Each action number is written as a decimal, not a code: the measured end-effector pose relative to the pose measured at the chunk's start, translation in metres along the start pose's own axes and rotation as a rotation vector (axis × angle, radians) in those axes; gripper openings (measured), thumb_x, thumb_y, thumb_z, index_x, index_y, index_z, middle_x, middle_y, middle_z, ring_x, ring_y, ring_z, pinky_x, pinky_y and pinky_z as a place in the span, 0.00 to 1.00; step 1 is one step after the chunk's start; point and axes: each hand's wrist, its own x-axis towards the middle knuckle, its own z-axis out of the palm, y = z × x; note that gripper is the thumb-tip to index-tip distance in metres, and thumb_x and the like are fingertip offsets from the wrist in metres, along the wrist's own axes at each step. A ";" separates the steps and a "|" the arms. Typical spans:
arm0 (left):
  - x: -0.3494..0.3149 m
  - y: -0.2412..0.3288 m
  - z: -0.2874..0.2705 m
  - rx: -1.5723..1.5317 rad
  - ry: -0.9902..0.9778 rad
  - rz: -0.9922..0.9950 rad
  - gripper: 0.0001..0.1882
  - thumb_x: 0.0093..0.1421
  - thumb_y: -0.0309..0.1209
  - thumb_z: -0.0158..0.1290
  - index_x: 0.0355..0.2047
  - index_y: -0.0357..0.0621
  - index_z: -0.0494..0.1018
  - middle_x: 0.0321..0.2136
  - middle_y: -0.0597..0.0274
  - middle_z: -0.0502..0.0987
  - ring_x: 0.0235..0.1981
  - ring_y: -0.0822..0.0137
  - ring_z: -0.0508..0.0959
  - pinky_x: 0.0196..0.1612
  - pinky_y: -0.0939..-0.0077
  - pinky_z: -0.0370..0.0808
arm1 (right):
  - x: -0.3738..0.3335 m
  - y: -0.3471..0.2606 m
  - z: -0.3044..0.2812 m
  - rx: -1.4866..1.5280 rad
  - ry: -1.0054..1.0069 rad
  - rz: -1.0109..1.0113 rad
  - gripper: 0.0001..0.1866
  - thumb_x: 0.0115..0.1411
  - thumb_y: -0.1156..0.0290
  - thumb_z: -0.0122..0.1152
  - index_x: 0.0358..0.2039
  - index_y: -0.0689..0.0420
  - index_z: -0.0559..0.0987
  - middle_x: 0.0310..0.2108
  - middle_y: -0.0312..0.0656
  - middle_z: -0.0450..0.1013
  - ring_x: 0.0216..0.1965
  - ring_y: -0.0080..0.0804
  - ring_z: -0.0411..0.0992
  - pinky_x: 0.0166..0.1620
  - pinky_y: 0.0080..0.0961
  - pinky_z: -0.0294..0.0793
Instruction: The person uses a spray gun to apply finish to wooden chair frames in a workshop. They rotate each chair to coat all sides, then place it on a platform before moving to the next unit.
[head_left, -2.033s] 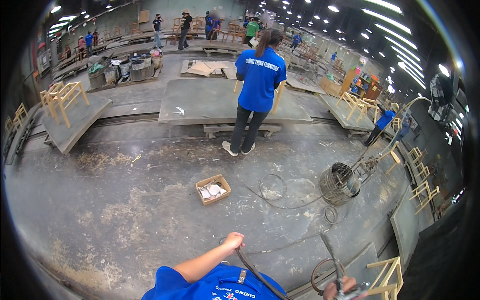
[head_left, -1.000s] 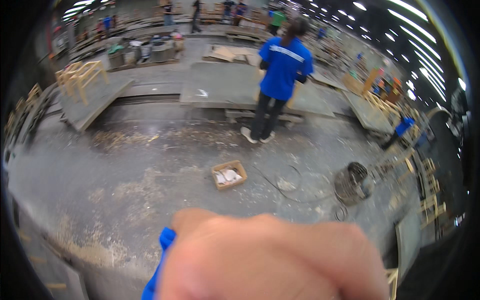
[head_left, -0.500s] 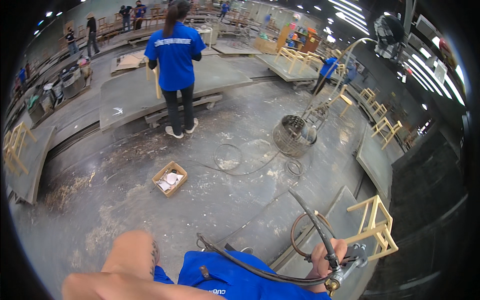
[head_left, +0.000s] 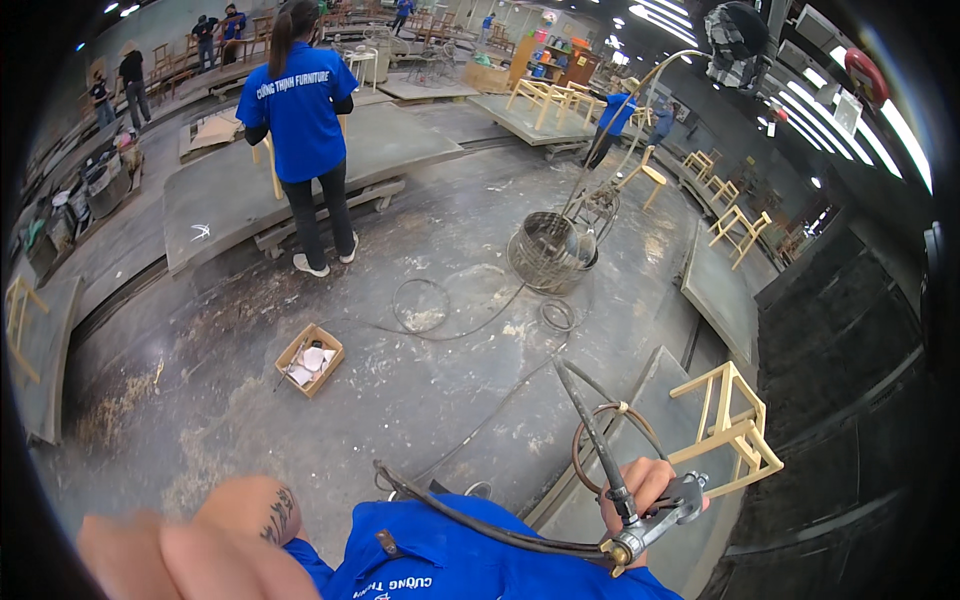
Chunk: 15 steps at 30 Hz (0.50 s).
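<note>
my left hand (head_left: 190,560), blurred, between seven and eight o'clock, grip I cannot tell | my right hand (head_left: 645,488), well apart, clamped on spray gun (head_left: 668,512), near five | hose (head_left: 480,528) across my shirt (head_left: 480,572), six | chair frame (head_left: 710,444), four | box (head_left: 327,378), past eight | bucket (head_left: 535,262), two | co-worker (head_left: 305,125), between ten and eleven

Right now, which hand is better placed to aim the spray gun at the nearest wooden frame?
Right, I'd judge: the right hand holds the spray gun, with the wooden frame just beyond. The left hand, blurred at lower left, is away from both.
</note>
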 end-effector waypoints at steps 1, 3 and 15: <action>-0.006 -0.008 -0.008 -0.014 0.041 0.014 0.05 0.65 0.26 0.55 0.33 0.45 0.70 0.34 0.63 0.65 0.25 0.66 0.70 0.24 0.71 0.76 | 0.002 -0.004 -0.003 0.068 -0.082 0.029 0.39 0.66 0.35 0.50 0.23 0.66 0.76 0.12 0.49 0.69 0.11 0.39 0.70 0.11 0.28 0.63; -0.022 -0.044 -0.038 -0.125 0.097 0.102 0.03 0.65 0.24 0.55 0.35 0.45 0.71 0.34 0.60 0.66 0.25 0.64 0.73 0.26 0.66 0.76 | 0.004 -0.009 -0.007 0.143 -0.175 0.019 0.32 0.68 0.43 0.53 0.27 0.66 0.77 0.15 0.52 0.72 0.13 0.40 0.72 0.13 0.29 0.66; -0.407 -0.360 -0.202 0.580 0.447 -1.965 0.28 0.58 0.45 0.62 0.53 0.38 0.76 0.57 0.47 0.75 0.59 0.50 0.73 0.59 0.49 0.70 | -0.007 -0.021 -0.011 0.324 -0.342 -0.126 0.05 0.65 0.77 0.55 0.37 0.66 0.73 0.23 0.56 0.75 0.17 0.40 0.72 0.14 0.26 0.60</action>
